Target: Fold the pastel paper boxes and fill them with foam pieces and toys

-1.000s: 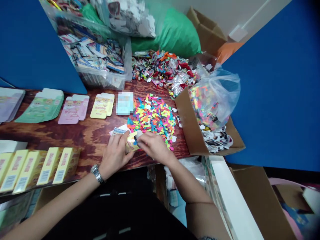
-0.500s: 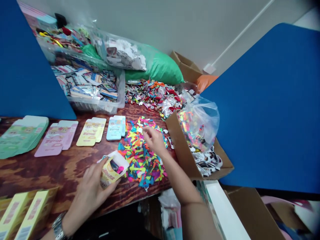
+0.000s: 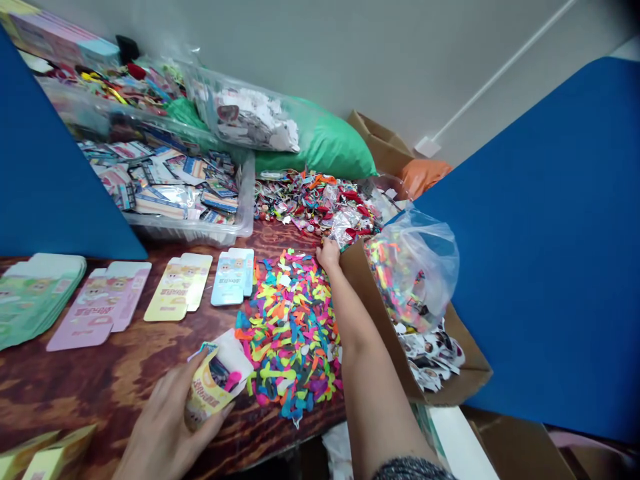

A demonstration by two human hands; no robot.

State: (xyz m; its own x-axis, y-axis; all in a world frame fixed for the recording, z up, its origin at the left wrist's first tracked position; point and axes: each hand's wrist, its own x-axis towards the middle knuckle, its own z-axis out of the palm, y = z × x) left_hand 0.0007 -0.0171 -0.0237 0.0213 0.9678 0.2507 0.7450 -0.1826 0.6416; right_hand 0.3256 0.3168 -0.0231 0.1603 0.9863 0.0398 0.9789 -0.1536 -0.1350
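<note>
My left hand (image 3: 167, 413) is wrapped round a small yellow printed carton (image 3: 207, 393), tilted with its white flap open toward the right. Inside the carton a pink piece and some dark contents show. My right hand (image 3: 329, 255) reaches to the near edge of a heap of mixed trinkets (image 3: 313, 197). Its fingers are curled together, and what they hold, if anything, is hidden. Between the hands spreads a pile of bright balloon-like pieces (image 3: 290, 327) in pink, yellow, blue and orange.
Flat cartons lie in green (image 3: 40, 300), pink (image 3: 100, 303), yellow (image 3: 180, 287) and blue (image 3: 233, 277) groups. Behind stands a clear bin (image 3: 245, 207) of printed packets. At right, a cardboard box (image 3: 373, 313) holds a clear bag (image 3: 415, 267). Blue panels (image 3: 545, 267) flank the table.
My right hand has moved from above the bright pile, away from me and to the right, to the trinket heap. My left hand still holds the yellow carton; the view has shifted slightly.
</note>
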